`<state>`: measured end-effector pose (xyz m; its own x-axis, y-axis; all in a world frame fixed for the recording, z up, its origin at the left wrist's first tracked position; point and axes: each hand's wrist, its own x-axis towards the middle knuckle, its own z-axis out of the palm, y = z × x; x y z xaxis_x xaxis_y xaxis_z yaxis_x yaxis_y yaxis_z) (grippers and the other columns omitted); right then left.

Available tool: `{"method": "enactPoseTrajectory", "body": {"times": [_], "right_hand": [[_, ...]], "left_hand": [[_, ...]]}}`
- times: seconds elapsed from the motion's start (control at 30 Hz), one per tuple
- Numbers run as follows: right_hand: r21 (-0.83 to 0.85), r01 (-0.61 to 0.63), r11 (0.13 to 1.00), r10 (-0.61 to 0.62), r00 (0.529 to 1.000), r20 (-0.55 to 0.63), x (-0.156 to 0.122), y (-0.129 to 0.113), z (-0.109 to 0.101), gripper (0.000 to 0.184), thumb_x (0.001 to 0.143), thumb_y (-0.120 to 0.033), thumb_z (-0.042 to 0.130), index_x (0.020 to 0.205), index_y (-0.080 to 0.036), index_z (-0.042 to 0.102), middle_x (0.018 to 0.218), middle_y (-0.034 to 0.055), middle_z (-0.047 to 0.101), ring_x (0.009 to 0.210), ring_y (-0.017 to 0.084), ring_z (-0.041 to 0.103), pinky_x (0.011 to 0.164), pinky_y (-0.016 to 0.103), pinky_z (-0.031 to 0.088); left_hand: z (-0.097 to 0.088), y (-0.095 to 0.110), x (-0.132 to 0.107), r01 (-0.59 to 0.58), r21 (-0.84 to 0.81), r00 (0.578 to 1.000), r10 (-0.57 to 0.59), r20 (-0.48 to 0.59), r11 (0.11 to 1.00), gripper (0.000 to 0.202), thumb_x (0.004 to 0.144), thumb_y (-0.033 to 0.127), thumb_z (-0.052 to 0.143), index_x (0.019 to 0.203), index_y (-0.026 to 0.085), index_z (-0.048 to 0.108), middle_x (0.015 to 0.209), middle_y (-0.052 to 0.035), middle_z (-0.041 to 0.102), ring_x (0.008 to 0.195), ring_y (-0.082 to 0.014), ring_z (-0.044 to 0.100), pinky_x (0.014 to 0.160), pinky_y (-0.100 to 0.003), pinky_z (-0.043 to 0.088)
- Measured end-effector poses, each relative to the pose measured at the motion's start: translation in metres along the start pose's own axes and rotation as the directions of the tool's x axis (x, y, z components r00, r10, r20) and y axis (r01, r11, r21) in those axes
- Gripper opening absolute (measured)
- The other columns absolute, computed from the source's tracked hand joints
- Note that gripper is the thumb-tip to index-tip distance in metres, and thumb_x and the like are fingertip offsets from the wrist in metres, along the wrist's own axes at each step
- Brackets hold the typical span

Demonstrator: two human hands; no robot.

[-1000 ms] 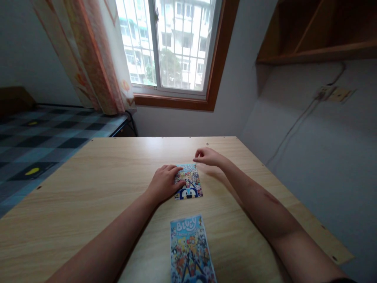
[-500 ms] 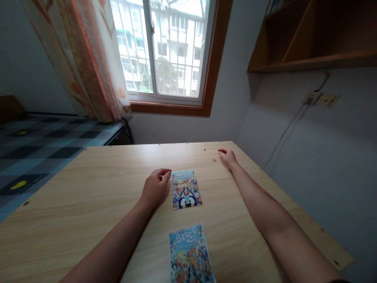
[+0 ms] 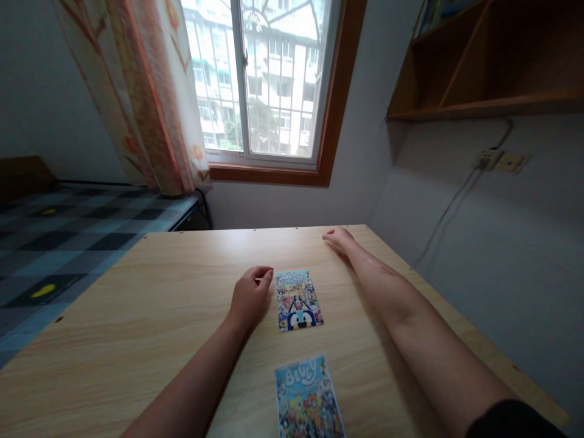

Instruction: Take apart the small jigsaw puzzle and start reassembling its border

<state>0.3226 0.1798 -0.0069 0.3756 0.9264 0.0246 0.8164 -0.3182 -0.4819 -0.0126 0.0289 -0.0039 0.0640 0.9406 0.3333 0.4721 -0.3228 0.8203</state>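
Observation:
A rectangular picture card (image 3: 300,301), printed "Bluey" and crowded with cartoon characters, lies flat on the wooden table (image 3: 182,274). Beside its upper left edge rests my left hand (image 3: 252,292), fingers curled and thumb near the index; anything inside is hidden. My right hand (image 3: 338,239) reaches to the far right of the table. Its fingertips pinch at a tiny dark piece (image 3: 323,237), too small to name exactly. A second tiny piece seen earlier is now hidden by this hand. Closer to me lies a larger, similar Bluey picture (image 3: 308,398), cut off by the bottom edge.
Beyond the table are a barred window (image 3: 278,91) and a patterned curtain (image 3: 159,103). A bed with a checked cover (image 3: 104,219) stands at left. On the right wall hang a wooden shelf (image 3: 483,109) and a socket with a plugged cord (image 3: 488,159).
My right hand has moved left, from beside the two tiny pieces to the farther one, and its fingers have closed there. My left hand stays beside the card. The whole view has shifted slightly.

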Motion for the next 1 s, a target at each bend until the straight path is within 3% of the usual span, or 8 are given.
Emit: {"method": "enactPoseTrajectory", "body": {"times": [0.2, 0.4, 0.5, 0.6, 0.63, 0.73, 0.87, 1.0], "right_hand": [[-0.061, -0.049, 0.997, 0.047, 0.998, -0.044, -0.007, -0.026, 0.003, 0.019, 0.074, -0.027, 0.076, 0.091, -0.020, 0.080, 0.106, 0.0134, 0.075, 0.104, 0.029, 0.068, 0.087, 0.033, 0.051], [0.075, 0.010, 0.997, -0.011, 1.000, 0.018, -0.024, -0.032, -0.013, 0.017, 0.071, -0.018, 0.079, 0.087, -0.017, 0.080, 0.096, 0.0116, 0.076, 0.091, 0.023, 0.070, 0.078, 0.027, 0.051], [0.225, 0.103, 0.969, -0.122, 0.990, 0.071, -0.052, -0.035, -0.022, 0.022, 0.077, -0.022, 0.076, 0.098, -0.016, 0.079, 0.099, 0.0107, 0.076, 0.083, 0.017, 0.068, 0.069, 0.021, 0.050], [0.374, 0.147, 0.916, -0.220, 0.962, 0.160, -0.099, -0.033, -0.025, 0.027, 0.082, -0.030, 0.074, 0.106, -0.018, 0.077, 0.098, 0.0094, 0.076, 0.071, 0.012, 0.065, 0.056, 0.019, 0.047], [0.437, 0.148, 0.887, -0.255, 0.947, 0.198, -0.117, -0.031, -0.024, 0.028, 0.083, -0.033, 0.073, 0.106, -0.020, 0.077, 0.098, 0.0083, 0.076, 0.068, 0.011, 0.063, 0.053, 0.018, 0.046], [0.722, 0.040, 0.691, -0.379, 0.870, 0.315, -0.169, -0.023, -0.016, 0.030, 0.075, -0.035, 0.078, 0.100, -0.017, 0.078, 0.093, 0.0084, 0.074, 0.064, 0.010, 0.059, 0.046, 0.017, 0.040], [0.832, -0.027, 0.554, -0.356, 0.896, 0.266, -0.213, -0.015, 0.002, 0.039, 0.066, -0.041, 0.084, 0.094, -0.015, 0.077, 0.067, 0.0026, 0.067, 0.052, 0.009, 0.051, 0.040, 0.018, 0.034], [0.902, -0.036, 0.430, -0.362, 0.909, 0.209, -0.224, -0.014, 0.019, 0.042, 0.062, -0.043, 0.088, 0.091, -0.015, 0.074, 0.074, 0.0036, 0.071, 0.054, 0.010, 0.057, 0.046, 0.020, 0.043]], "left_hand": [[0.002, -0.004, 0.000, -0.007, -0.035, 1.000, 0.007, -0.008, 0.999, 0.036, 0.084, 0.046, 0.056, 0.093, 0.017, 0.074, 0.095, -0.0095, 0.075, 0.082, -0.0232, 0.069, 0.078, -0.035, 0.055], [0.004, -0.008, 0.001, -0.013, -0.037, 1.000, 0.013, 0.001, 0.999, 0.034, 0.086, 0.043, 0.055, 0.096, 0.016, 0.073, 0.097, -0.0100, 0.074, 0.085, -0.0232, 0.069, 0.080, -0.037, 0.055], [0.003, -0.008, -0.001, -0.077, 0.002, 0.997, 0.077, -0.004, 0.997, 0.028, 0.088, 0.038, 0.057, 0.096, 0.016, 0.073, 0.097, -0.0094, 0.074, 0.087, -0.0234, 0.068, 0.079, -0.037, 0.055], [0.004, -0.004, -0.007, -0.209, 0.090, 0.977, 0.211, -0.011, 0.974, 0.020, 0.088, 0.031, 0.060, 0.094, 0.018, 0.073, 0.096, -0.0083, 0.073, 0.092, -0.0240, 0.066, 0.082, -0.039, 0.054], [0.004, -0.001, -0.010, -0.265, 0.125, 0.963, 0.268, -0.008, 0.956, 0.017, 0.088, 0.029, 0.061, 0.094, 0.018, 0.073, 0.096, -0.0080, 0.072, 0.094, -0.0243, 0.065, 0.085, -0.040, 0.054], [0.007, 0.006, -0.018, -0.424, 0.202, 0.904, 0.427, 0.030, 0.883, 0.013, 0.088, 0.025, 0.066, 0.098, 0.020, 0.073, 0.099, -0.0070, 0.071, 0.099, -0.0241, 0.062, 0.091, -0.043, 0.052], [0.011, 0.013, -0.025, -0.562, 0.209, 0.827, 0.546, 0.133, 0.800, 0.020, 0.088, 0.024, 0.069, 0.107, 0.022, 0.073, 0.101, -0.0063, 0.070, 0.098, -0.0227, 0.061, 0.090, -0.042, 0.053], [0.012, 0.017, -0.028, -0.624, 0.206, 0.780, 0.584, 0.226, 0.754, 0.023, 0.090, 0.028, 0.068, 0.112, 0.022, 0.072, 0.104, -0.0072, 0.071, 0.099, -0.0229, 0.061, 0.090, -0.042, 0.054]]}}
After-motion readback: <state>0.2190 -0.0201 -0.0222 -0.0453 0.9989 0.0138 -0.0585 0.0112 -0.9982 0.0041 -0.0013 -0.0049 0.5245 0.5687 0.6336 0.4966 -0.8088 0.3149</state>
